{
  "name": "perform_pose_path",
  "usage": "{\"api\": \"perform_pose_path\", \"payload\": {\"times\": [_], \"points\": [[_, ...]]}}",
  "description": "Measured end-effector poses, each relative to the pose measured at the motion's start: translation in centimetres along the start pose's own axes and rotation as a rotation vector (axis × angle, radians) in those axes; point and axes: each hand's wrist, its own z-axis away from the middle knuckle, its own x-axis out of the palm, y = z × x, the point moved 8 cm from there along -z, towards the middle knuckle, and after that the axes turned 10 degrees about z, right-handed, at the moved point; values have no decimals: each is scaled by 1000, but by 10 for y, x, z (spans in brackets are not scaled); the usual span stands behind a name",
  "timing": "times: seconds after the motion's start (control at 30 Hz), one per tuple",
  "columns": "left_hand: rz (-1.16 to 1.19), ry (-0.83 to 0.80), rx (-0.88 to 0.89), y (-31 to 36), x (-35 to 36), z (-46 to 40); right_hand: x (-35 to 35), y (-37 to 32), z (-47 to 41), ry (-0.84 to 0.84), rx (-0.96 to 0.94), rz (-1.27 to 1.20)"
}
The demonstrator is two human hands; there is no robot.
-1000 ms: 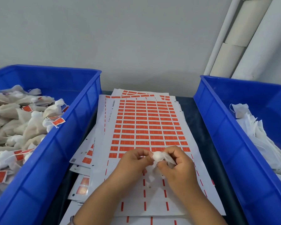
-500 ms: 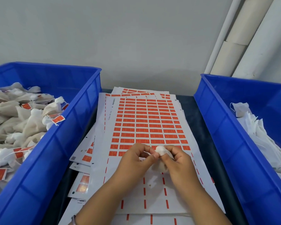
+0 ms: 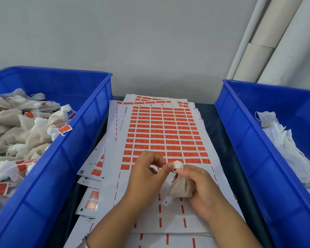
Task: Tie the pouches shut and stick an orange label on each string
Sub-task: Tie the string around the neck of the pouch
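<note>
Between two blue bins on the dark worktop (image 3: 211, 122), the right hand (image 3: 202, 190) grips a tan pouch (image 3: 182, 187) below its fingers, while left hand (image 3: 147, 174) fingers pinch its white neck (image 3: 178, 165), which might slip loose and reopen.

Plain grey-white wall (image 3: 132, 42) fills the upper frame, evenly lit, faint shadow along its base. Upper right: pale pipes (image 3: 268, 38) lean in a bundle, running from the top edge down behind the right bin. Dark table (image 3: 211, 122) shows in strips at centre, between the paper and the bins. Blue bin (image 3: 89, 126) at left, blue bin (image 3: 240, 133) at right, both on the table, rims near the wall.
</note>
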Motion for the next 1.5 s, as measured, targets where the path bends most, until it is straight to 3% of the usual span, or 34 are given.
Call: {"api": "perform_pose_path", "payload": {"times": [0.2,0.4,0.77,0.97,1.1,1.27,1.37,1.5], "points": [[-245,-95,284,22,10,12,2,-4,1,-15,-25,-11],[-453,26,470,34,4,16,2,-4,0,-9,-47,2],[-534,5,363,21,1,8,-7,5,-4,138,-31,104],[-498,131,239,15,-22,-5,-9,8,-6,215,-37,396],[-438,242,188,18,-41,-12,2,8,-4,66,-29,515],[-410,98,242,34,-34,-10,29,-9,8,-219,-137,740],[-383,20,259,44,-36,-12,40,-20,12,-251,-143,689],[-346,-3,241,54,-46,-13,47,-31,6,-158,-186,585]]}}
